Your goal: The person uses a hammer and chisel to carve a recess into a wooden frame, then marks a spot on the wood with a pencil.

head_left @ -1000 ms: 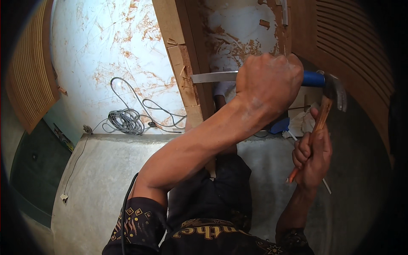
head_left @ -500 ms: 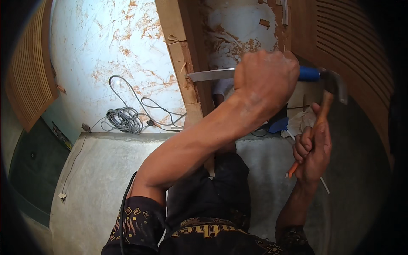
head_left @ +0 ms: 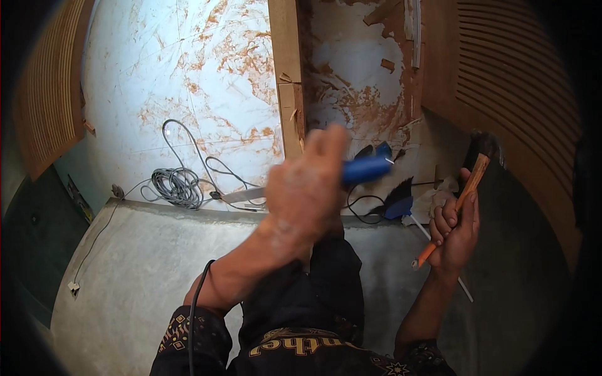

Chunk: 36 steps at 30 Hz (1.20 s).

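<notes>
My left hand (head_left: 306,182), somewhat blurred, is closed around a chisel with a blue handle (head_left: 367,169). The flat metal blade (head_left: 243,195) sticks out to the left, apart from the wood. At the right, my right hand (head_left: 456,229) grips a hammer (head_left: 475,177) by its orange-painted wooden handle, with the dark head up. Beyond my left hand stands a long wooden piece (head_left: 286,56), its narrow edge facing up. Wood chips and a roughly cut strip show on that edge; my left hand partly hides its near end.
White sheeting (head_left: 150,69) strewn with brown shavings lies left of the wood. A coiled grey cable (head_left: 177,187) rests near it. Grooved wooden panels stand at the left (head_left: 53,94) and right (head_left: 508,81). A blue-and-black brush-like object (head_left: 399,203) lies near my right hand.
My left hand has drawn the chisel left and toward me, off the wood's edge. The chisel handle and hammer head are farther apart; the hammer has shifted slightly down.
</notes>
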Each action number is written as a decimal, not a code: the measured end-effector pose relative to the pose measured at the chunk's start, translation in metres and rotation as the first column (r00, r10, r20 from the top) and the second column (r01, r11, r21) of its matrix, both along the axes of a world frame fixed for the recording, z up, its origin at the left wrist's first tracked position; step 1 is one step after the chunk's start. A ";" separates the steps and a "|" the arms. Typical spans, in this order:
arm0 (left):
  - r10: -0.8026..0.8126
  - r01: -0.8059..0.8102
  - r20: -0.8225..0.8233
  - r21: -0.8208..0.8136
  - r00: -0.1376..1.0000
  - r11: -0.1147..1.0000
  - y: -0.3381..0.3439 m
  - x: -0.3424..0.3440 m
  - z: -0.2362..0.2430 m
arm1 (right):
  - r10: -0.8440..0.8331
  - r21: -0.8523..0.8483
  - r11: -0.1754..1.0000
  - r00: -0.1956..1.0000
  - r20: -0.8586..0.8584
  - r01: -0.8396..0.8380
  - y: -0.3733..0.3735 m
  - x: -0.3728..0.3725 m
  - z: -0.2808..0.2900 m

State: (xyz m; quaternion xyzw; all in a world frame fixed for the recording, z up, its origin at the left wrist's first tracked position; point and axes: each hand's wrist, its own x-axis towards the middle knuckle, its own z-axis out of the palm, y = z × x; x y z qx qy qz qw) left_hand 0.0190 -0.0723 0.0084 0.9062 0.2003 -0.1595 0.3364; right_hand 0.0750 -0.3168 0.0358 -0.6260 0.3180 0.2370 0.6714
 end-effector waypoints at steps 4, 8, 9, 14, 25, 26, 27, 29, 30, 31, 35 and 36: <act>0.092 -0.088 -0.057 0.077 0.994 0.993 0.021 -0.024 -0.029 | 0.021 -0.011 1.000 1.000 -0.013 -0.021 0.007 -0.005 -0.002; 0.062 -0.063 -0.007 -0.125 0.998 0.990 0.043 -0.040 -0.037 | 0.044 0.003 0.999 0.998 -0.033 -0.044 0.022 -0.015 -0.001; 0.201 -0.199 -0.007 -0.162 0.980 0.966 0.047 -0.043 -0.036 | 0.046 0.008 0.999 0.998 -0.036 -0.046 0.024 -0.017 0.000; 0.424 -0.441 0.300 -0.011 0.855 0.897 0.076 -0.043 -0.039 | 0.048 -0.005 0.999 0.999 -0.007 -0.048 0.034 -0.016 0.004; 0.637 -0.578 0.353 -0.268 0.685 0.771 0.073 -0.014 -0.076 | 0.088 -0.002 0.996 0.996 -0.011 -0.088 0.048 -0.027 0.002; 0.654 -0.577 0.362 -0.310 0.664 0.756 0.076 -0.011 -0.074 | 0.092 -0.006 0.996 0.996 -0.002 -0.092 0.047 -0.026 0.001; 0.581 -0.511 0.388 -0.278 0.715 0.814 0.077 -0.008 -0.069 | 0.096 -0.009 0.995 0.995 0.007 -0.096 0.047 -0.026 0.001; 0.449 -0.413 0.385 -0.177 0.806 0.893 0.065 -0.014 -0.064 | 0.072 0.022 0.997 0.997 -0.026 -0.072 0.047 -0.030 -0.001; 0.390 -0.376 0.361 -0.113 0.847 0.920 0.053 -0.024 -0.061 | 0.060 0.037 0.998 0.997 -0.043 -0.059 0.047 -0.031 -0.002; 0.411 -0.398 0.190 -0.105 0.892 0.911 0.044 -0.032 -0.055 | 0.074 0.026 0.997 0.996 -0.043 -0.073 0.047 -0.030 -0.001; 0.565 -0.511 0.103 -0.316 0.819 0.799 0.025 -0.052 -0.060 | 0.095 0.028 0.995 0.993 -0.066 -0.093 0.052 -0.030 -0.001; 0.609 -0.539 0.055 -0.407 0.791 0.737 0.028 -0.055 -0.064 | 0.092 0.032 0.995 0.993 -0.072 -0.090 0.052 -0.029 -0.001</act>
